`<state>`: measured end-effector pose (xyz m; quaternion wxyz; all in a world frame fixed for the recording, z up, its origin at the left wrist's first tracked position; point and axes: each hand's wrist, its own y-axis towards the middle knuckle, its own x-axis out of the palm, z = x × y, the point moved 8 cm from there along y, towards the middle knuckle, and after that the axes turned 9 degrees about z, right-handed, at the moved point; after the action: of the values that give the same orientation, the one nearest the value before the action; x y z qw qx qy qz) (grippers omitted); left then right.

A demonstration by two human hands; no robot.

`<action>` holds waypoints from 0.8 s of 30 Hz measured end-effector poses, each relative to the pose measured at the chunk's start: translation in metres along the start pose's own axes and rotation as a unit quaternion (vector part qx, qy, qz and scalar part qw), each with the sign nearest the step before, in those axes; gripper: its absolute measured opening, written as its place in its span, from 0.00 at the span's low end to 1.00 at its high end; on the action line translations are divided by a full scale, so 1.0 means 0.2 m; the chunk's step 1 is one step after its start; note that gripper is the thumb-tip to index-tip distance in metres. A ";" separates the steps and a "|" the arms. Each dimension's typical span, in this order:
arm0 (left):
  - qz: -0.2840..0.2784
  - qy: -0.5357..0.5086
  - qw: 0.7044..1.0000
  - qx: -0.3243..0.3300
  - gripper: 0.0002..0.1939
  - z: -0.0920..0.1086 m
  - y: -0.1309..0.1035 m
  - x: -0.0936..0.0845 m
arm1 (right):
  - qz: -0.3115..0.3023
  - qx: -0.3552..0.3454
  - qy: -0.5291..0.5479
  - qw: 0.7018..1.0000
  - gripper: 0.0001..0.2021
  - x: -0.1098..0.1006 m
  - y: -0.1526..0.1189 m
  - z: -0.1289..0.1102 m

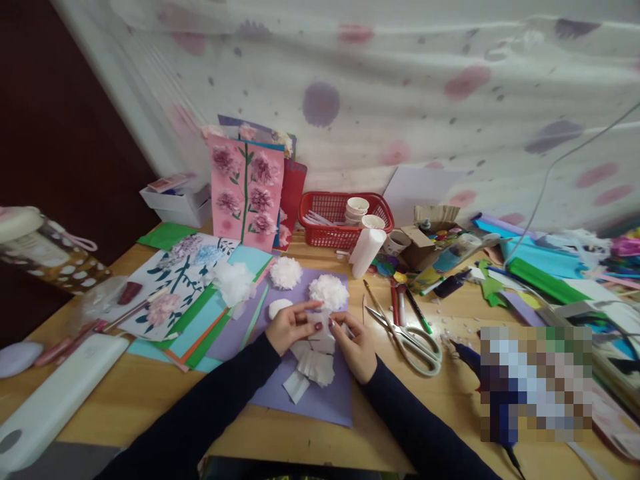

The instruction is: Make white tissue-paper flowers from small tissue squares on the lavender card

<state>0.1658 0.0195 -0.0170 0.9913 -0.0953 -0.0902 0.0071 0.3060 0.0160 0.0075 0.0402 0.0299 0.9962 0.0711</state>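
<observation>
Over a purple sheet of paper, my left hand and my right hand pinch a small piece of white tissue paper between them. Below it, pleated white tissue pieces lie on the purple sheet. Just beyond my fingers sit two fluffy white paper flowers, one on the right and one on the left. A round white piece rests close to my left hand. To the right of my right hand lie scissors with pale handles, apart from it.
A red basket with paper cups stands at the back, near a white paper roll. Coloured sheets and a flower picture cover the left side. A pink flower card stands upright. A glue gun, partly blurred, lies right.
</observation>
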 end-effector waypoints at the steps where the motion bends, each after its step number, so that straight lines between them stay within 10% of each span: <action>1: -0.002 0.015 1.000 0.002 0.30 -0.01 0.00 0.01 | -0.013 -0.003 0.001 1.000 0.13 0.01 0.00 -0.01; 7: 0.167 0.130 0.973 0.097 0.16 0.17 0.08 -0.31 | -0.088 0.144 0.155 0.973 0.15 0.09 -0.04 0.08; 13: 0.361 0.288 0.849 0.257 0.12 0.55 -0.02 -0.73 | -0.117 0.265 0.307 0.907 0.17 0.15 -0.04 0.12; 17: 0.317 0.345 0.804 0.366 0.10 0.60 -0.09 -0.52 | -0.148 0.353 0.407 0.829 0.17 0.19 -0.07 0.12; 21: 0.040 0.408 0.794 0.448 0.04 0.45 -0.13 0.00 | -0.182 0.368 0.478 0.776 0.19 0.22 -0.09 0.08; 24: -0.033 0.422 0.784 0.454 0.06 0.33 -0.16 0.20 | -0.193 0.368 0.509 0.754 0.21 0.23 -0.09 0.07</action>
<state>0.1923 0.0021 0.0592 0.8589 0.3751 0.3477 -0.0262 0.2600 0.0026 -0.0127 -0.4740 -0.1912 0.8032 -0.3060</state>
